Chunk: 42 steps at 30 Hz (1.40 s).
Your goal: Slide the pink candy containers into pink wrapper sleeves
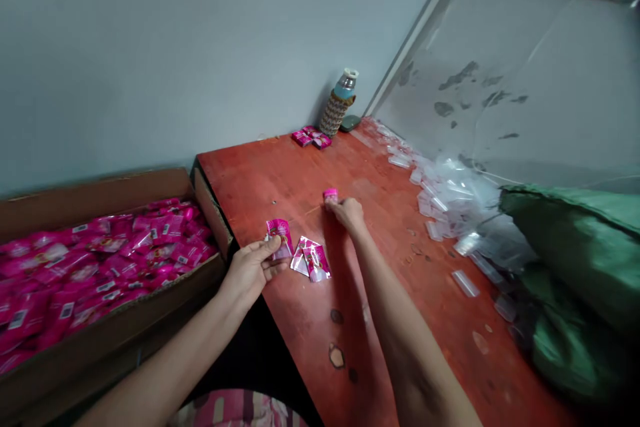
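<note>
Pink sachet in left hand, near table edge, right hand mid-table

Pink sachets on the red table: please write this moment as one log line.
left hand: holds pink sachet | right hand: grips small pink item | loose sachets: between hands | box of sachets: left of red table

A person's two bare forearms reach over a red table. The left hand pinches a pink sachet at the table's near edge. Just beside it lie two more pink sachets, overlapping. The right hand, farther out, holds a small pink item, possibly another packet. A cardboard box full of pink sachets sits to the left. Clear plastic pouches scatter along the right, near a green bag. A bottle stands in the far corner.
</note>
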Each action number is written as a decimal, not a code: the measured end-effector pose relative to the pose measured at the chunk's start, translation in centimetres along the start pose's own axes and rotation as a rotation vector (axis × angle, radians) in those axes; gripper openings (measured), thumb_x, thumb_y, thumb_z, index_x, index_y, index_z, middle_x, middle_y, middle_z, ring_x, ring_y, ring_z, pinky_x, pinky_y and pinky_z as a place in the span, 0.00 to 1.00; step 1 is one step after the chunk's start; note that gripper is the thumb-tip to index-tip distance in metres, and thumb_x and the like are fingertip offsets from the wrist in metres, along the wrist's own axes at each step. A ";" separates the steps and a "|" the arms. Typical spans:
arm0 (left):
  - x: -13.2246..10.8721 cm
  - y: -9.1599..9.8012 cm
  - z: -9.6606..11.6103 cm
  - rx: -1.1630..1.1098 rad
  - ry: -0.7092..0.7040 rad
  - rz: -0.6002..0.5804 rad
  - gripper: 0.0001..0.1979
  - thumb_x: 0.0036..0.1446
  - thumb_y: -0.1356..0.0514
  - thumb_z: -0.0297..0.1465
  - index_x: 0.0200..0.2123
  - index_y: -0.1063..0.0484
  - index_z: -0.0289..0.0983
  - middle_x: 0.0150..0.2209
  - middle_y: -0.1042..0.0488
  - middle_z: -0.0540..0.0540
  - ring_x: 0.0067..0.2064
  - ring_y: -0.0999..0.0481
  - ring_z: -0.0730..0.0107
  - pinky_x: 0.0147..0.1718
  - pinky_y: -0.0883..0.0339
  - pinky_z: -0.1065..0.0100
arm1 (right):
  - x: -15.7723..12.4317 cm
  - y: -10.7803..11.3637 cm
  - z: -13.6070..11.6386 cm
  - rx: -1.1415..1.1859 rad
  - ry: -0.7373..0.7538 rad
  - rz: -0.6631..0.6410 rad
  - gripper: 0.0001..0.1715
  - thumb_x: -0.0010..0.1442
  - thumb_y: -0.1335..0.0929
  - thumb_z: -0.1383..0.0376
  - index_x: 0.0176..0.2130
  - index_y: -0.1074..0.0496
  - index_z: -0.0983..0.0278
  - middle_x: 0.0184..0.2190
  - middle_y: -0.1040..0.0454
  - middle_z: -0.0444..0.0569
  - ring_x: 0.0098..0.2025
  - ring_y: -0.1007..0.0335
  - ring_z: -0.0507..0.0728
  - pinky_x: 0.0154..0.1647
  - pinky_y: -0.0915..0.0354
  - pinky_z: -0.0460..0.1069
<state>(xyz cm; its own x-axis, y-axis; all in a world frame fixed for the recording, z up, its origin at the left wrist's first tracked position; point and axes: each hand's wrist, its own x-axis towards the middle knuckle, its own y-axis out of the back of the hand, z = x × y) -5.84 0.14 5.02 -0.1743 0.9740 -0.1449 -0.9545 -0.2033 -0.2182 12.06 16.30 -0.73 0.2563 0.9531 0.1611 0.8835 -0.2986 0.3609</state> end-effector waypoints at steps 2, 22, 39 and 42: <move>0.3 0.1 0.1 -0.091 0.003 0.020 0.13 0.46 0.39 0.27 0.35 0.36 0.27 0.29 0.31 0.42 0.29 0.30 0.70 0.27 0.33 0.71 | -1.8 -0.2 0.3 0.179 0.053 -0.082 0.23 0.52 0.37 0.51 0.27 0.35 0.72 0.24 0.33 0.56 0.29 0.33 0.61 0.29 0.39 0.51; -0.8 -2.8 -2.7 -0.269 -0.033 -0.120 0.13 0.47 0.39 0.28 0.36 0.38 0.30 0.31 0.31 0.46 0.31 0.30 0.73 0.30 0.33 0.72 | -22.0 -1.8 0.3 1.101 -0.015 -0.223 0.24 0.54 0.35 0.52 0.37 0.44 0.69 0.24 0.36 0.47 0.21 0.40 0.48 0.18 0.43 0.43; -1.0 -3.0 -3.6 -0.248 -0.014 -0.160 0.13 0.49 0.40 0.30 0.36 0.38 0.30 0.30 0.33 0.47 0.28 0.31 0.76 0.24 0.35 0.75 | -22.2 -3.1 0.5 1.240 0.006 -0.220 0.21 0.56 0.37 0.54 0.37 0.45 0.69 0.27 0.35 0.47 0.21 0.39 0.47 0.19 0.42 0.42; -1.3 -3.1 -3.6 -0.224 -0.019 -0.168 0.14 0.48 0.39 0.30 0.35 0.39 0.29 0.29 0.33 0.46 0.28 0.31 0.75 0.24 0.35 0.75 | -22.0 -3.1 0.5 1.227 0.011 -0.204 0.21 0.56 0.37 0.54 0.37 0.45 0.69 0.27 0.35 0.47 0.21 0.39 0.48 0.18 0.42 0.43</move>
<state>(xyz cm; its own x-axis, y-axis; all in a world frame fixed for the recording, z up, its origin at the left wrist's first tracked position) -1.82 -0.90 2.37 -0.0251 0.9972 -0.0708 -0.8934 -0.0542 -0.4459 3.85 -3.76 -5.82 0.0735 0.9744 0.2125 0.6908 0.1039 -0.7156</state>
